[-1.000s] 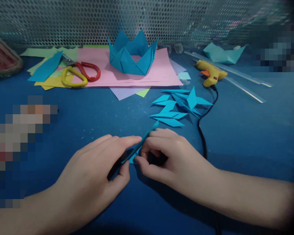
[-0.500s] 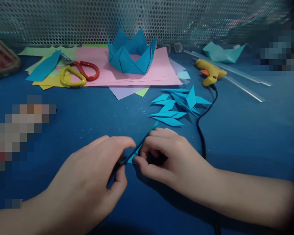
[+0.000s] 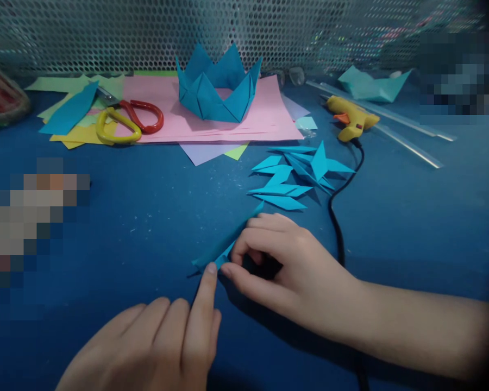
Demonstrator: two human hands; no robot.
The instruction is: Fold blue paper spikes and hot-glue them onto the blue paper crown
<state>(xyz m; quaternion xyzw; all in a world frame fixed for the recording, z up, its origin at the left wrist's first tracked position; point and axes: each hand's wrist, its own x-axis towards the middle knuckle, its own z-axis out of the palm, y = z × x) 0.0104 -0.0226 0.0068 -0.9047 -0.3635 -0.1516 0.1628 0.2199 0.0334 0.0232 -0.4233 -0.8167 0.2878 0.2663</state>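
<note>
Surface: dark blue tabletop (image 3: 126,217), closed off at the back by a perforated metal mesh screen (image 3: 106,32).
Right hand: my right hand (image 3: 285,266) pinches the narrow folded strip of blue paper (image 3: 224,247) between thumb and fingertips near its lower end, with the other fingers curled under.
Left hand: my left hand (image 3: 158,342) grips nothing. Its fingers lie together, and only the index fingertip (image 3: 209,271) touches the strip's near tip, pressing it toward the table.
Where the strip is: mid-table, right in front of me. It slants away to the right, its far end showing past my right knuckles.
How it looks: slim, layered and pointed at both ends, with one long sharp edge and a lighter blue facet beside the pinch.
Doing the crease well: I judge it best to hold the pinch firm so the layers cannot slide, and to press with the flat of the fingertip along the edge rather than poke at the point.
Nearby: a pile of folded blue paper points (image 3: 293,176) lies just beyond my right hand, beside the black cord (image 3: 336,217) of a yellow glue gun (image 3: 350,119). A blue paper crown (image 3: 218,87) stands on pink sheets (image 3: 167,117).
</note>
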